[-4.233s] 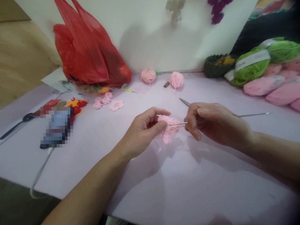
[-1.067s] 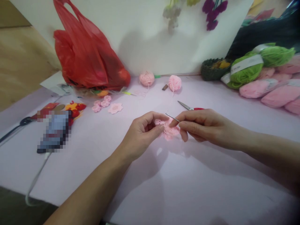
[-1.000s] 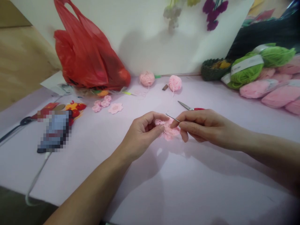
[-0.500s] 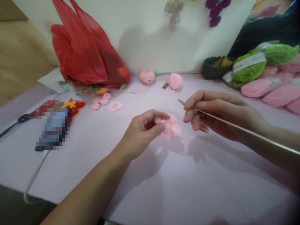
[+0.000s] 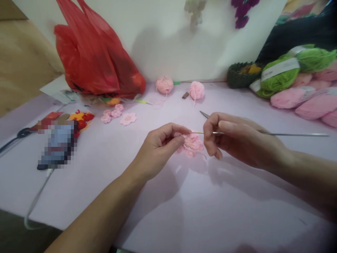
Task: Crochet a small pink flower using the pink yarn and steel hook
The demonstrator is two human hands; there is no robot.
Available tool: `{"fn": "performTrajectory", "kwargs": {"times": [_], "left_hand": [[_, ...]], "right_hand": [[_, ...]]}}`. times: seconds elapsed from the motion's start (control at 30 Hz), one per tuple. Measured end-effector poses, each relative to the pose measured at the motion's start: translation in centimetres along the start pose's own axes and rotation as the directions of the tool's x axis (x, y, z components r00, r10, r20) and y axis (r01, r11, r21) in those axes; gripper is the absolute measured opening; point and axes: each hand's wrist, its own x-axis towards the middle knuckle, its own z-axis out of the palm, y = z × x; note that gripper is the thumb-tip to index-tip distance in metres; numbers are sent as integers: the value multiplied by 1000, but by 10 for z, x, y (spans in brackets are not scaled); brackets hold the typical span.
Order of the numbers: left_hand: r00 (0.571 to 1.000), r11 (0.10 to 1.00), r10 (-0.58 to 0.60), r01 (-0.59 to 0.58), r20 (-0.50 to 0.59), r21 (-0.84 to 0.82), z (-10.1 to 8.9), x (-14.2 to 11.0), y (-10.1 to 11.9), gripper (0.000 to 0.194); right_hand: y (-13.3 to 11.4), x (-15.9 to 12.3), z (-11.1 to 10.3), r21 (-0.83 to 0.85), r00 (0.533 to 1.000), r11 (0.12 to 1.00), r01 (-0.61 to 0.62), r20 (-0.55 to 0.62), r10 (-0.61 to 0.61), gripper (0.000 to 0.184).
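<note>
My left hand (image 5: 160, 149) pinches a small pink crochet flower (image 5: 192, 144) between thumb and forefinger, just above the lilac table (image 5: 184, 211). My right hand (image 5: 237, 140) is closed round a long thin metal crochet hook (image 5: 276, 134). The hook lies nearly level, and its tip meets the top of the flower beside my left fingertip. A thin pink strand runs from the flower toward a pink yarn ball (image 5: 197, 90) at the back. Scissors (image 5: 204, 114) lie behind my right hand, mostly hidden by it.
A red plastic bag (image 5: 92, 59) stands at the back left. A second pink yarn ball (image 5: 164, 85) sits near finished pink flowers (image 5: 118, 114). Green and pink skeins (image 5: 295, 82) pile up at the right, beside a dark basket (image 5: 240, 72). A blurred-out object (image 5: 56, 144) lies left.
My right hand lifted the hook away from the flower, then brought it back level, so its tip touches the flower's top again. My left hand kept hold of the flower.
</note>
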Motion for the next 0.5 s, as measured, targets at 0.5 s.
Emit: {"fn": "performTrajectory", "kwargs": {"times": [0.5], "left_hand": [[999,997,-32,33,-13,69,-1,-1,-1,16]], "right_hand": [[6,5,-6,-308,998,951,36,-35,-50,15]]}}
